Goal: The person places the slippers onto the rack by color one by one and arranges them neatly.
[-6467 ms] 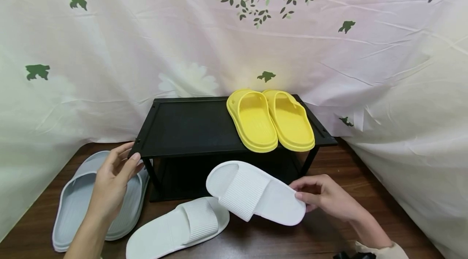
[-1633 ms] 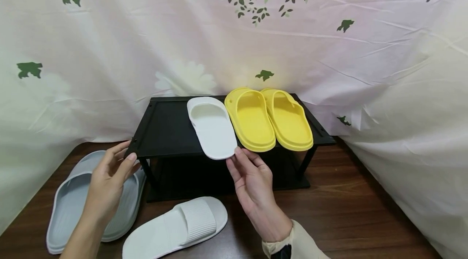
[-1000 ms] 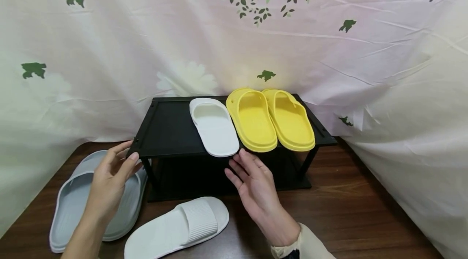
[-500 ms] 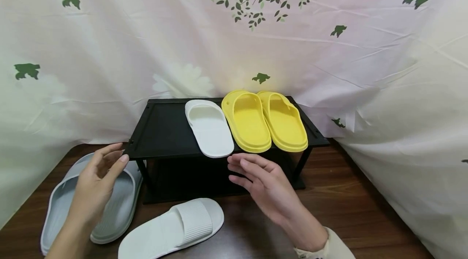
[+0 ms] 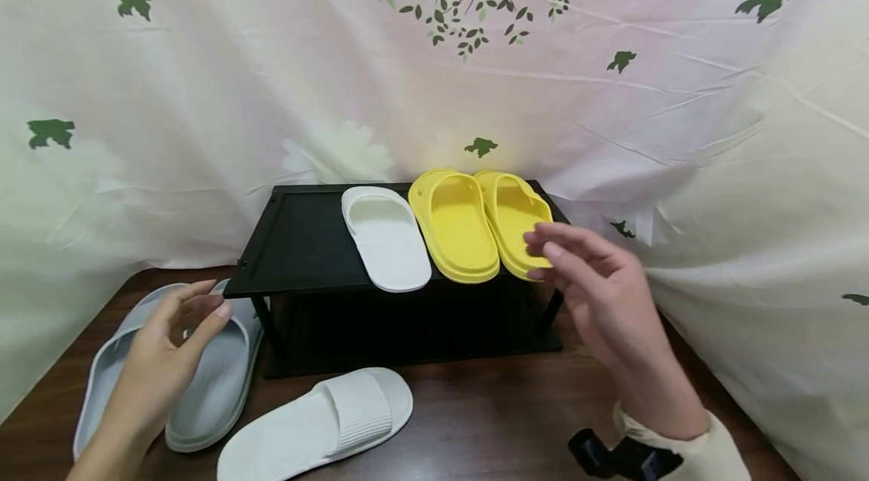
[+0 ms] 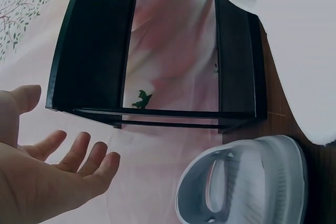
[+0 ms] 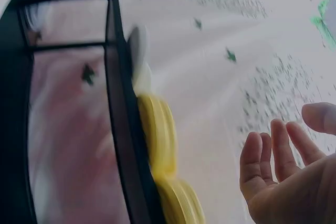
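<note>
A white slipper [image 5: 390,243] lies on the top shelf of a black rack [image 5: 299,240], left of two yellow slippers [image 5: 456,228]. My left hand [image 5: 159,356] is off the rack's front left corner, fingers loosely bent and holding nothing, above a pair of grey slippers [image 5: 213,383] on the floor. My right hand [image 5: 604,289] is raised in front of the right yellow slipper and covers part of it; its fingers are relaxed with nothing in them. A second white slipper [image 5: 319,421] with a ribbed strap rests on the floor before the rack.
A dark wood floor [image 5: 475,413] lies under the rack. Behind and at both sides hangs a pale cloth [image 5: 204,89] printed with leaves and birds. The rack's lower shelf [image 5: 407,330] sits close to the floor.
The right hand brought the white slipper from over the floor to the rack top, let go, then drew back to the right. The left hand has come off the rack's corner.
</note>
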Demonstrator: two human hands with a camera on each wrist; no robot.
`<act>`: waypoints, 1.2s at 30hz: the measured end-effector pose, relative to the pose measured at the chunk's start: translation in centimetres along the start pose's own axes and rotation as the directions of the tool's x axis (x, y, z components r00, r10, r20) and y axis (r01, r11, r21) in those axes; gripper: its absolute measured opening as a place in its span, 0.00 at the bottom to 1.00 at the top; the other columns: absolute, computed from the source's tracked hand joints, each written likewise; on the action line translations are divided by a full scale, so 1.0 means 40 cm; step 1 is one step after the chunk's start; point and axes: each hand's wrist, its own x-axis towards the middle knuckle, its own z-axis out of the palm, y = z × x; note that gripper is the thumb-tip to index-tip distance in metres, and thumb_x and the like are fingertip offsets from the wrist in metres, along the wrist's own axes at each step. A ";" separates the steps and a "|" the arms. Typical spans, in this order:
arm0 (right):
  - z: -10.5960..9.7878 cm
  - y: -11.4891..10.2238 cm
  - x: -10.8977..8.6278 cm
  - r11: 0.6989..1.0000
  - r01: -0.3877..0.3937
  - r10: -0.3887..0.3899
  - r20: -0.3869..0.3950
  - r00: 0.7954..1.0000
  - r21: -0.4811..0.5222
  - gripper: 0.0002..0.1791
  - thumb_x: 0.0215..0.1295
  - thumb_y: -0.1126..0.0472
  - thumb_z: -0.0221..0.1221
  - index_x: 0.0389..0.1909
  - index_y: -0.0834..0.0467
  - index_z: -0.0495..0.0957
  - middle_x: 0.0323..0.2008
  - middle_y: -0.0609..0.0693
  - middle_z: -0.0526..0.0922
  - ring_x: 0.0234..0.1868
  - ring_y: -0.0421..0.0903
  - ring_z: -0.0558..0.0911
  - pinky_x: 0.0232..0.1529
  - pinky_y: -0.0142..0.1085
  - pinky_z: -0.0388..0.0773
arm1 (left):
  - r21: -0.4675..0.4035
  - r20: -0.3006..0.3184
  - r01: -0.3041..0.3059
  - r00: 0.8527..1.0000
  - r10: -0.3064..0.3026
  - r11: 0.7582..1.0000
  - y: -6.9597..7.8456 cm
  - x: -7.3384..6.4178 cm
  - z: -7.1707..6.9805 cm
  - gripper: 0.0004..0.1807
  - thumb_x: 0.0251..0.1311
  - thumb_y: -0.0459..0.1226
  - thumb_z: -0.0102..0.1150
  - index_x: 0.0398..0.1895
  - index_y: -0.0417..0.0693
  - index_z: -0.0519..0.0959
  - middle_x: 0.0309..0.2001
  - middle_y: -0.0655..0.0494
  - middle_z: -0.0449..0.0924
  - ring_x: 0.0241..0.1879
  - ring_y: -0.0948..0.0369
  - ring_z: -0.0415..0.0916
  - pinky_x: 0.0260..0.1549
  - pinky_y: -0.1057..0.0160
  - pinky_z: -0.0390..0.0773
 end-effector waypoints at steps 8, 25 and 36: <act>-0.100 -0.002 0.049 0.995 0.008 -0.028 -0.209 0.978 -0.096 0.13 0.71 0.70 0.61 0.54 0.69 0.82 0.48 0.54 0.85 0.53 0.50 0.77 0.48 0.34 0.79 | 0.073 0.091 0.013 0.996 -0.020 0.997 -0.015 -0.012 -0.012 0.38 0.73 0.55 0.56 0.78 0.46 0.59 0.65 0.41 0.70 0.54 0.69 0.66 0.36 0.77 0.70; -0.232 0.087 0.093 0.905 -0.345 0.240 -0.371 0.897 -0.248 0.17 0.70 0.56 0.65 0.58 0.50 0.81 0.53 0.41 0.77 0.56 0.38 0.71 0.41 0.28 0.71 | 0.127 0.297 0.055 0.951 -0.091 0.990 -0.005 -0.030 -0.015 0.42 0.74 0.56 0.53 0.78 0.39 0.55 0.65 0.36 0.66 0.62 0.42 0.66 0.50 0.46 0.76; -0.260 0.132 0.098 0.828 -0.480 0.384 -0.333 0.861 -0.289 0.32 0.72 0.51 0.63 0.74 0.50 0.66 0.68 0.52 0.66 0.52 0.38 0.73 0.39 0.31 0.78 | 0.201 0.386 0.087 0.909 -0.160 0.976 -0.026 -0.033 -0.014 0.42 0.75 0.56 0.51 0.77 0.37 0.54 0.66 0.32 0.67 0.62 0.39 0.68 0.50 0.39 0.77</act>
